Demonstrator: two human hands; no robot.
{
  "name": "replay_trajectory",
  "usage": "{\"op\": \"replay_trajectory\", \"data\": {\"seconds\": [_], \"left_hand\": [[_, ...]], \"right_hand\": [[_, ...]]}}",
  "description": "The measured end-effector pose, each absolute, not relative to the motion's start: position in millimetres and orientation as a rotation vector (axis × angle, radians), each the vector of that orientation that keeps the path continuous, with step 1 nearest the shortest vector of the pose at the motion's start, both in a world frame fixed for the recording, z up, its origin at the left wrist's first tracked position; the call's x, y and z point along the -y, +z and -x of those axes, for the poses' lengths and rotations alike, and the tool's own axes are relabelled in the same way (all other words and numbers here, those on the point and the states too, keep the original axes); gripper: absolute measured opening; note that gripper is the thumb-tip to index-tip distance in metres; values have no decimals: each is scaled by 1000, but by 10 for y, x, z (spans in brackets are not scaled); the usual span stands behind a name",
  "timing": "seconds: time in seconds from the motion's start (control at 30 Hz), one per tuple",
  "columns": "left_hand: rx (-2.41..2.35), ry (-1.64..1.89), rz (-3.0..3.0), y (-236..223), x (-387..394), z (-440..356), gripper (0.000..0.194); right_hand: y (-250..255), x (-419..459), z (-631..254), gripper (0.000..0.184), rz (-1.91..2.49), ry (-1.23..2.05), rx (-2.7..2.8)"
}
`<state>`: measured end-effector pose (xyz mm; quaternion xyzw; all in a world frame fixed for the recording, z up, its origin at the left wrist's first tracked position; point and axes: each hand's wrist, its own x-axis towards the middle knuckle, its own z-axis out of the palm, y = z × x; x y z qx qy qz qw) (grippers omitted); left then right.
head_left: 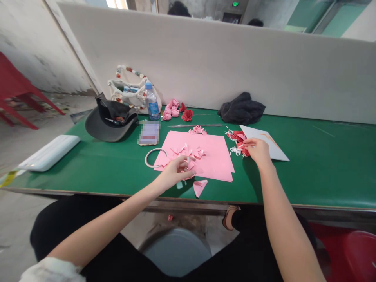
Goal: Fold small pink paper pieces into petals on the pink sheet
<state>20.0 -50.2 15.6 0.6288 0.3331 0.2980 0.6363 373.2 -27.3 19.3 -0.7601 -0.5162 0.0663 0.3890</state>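
Observation:
My left hand (176, 169) is closed around a folded pink paper piece (190, 165), low over the front of a stack of pink paper sheets (217, 156). More pink folded pieces (198, 152) lie on the sheets, and one pink paper triangle (200, 188) lies on the table in front of them. My right hand (258, 150) is at a small heap of red paper pieces (237, 136) and white paper strips (235, 150), its fingertips pinched together. What sits between those fingertips is too small to tell. Beside that hand lies a white sheet (264, 143) with an orange mark.
On the green table (323, 168) stand a water bottle (152, 103), a beaded bag (126, 88) and a dark cap (108, 119). A phone (149, 133), a roll of tape (155, 158), paper roses (187, 115) and a black cloth (242, 109) lie nearer the middle. A partition (205, 62) rises behind.

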Motion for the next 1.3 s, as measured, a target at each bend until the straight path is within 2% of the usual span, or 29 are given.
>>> {"op": "replay_trajectory", "data": {"seconds": [0.1,0.2,0.43,0.53,1.07,1.3], "left_hand": [[-745,681,-1422,172,503,-196,48],[-735,684,-1372,221,512,-196,46],[-711,689,-1322,291,532,-199,36],[-701,689,-1320,268,526,-206,30],[-726,727,-1446,138,518,-242,28],[-758,771,-1575,119,503,-218,36]], "right_hand": [[256,302,-3684,21,1898,167,1341],[310,327,-3505,17,1670,272,1397],[321,528,-2585,21,1176,1082,1718],[298,608,-2345,21,1035,1289,1720],[200,661,-2210,23,1097,1320,1646],[150,685,-2126,26,1144,1311,1591]]}}
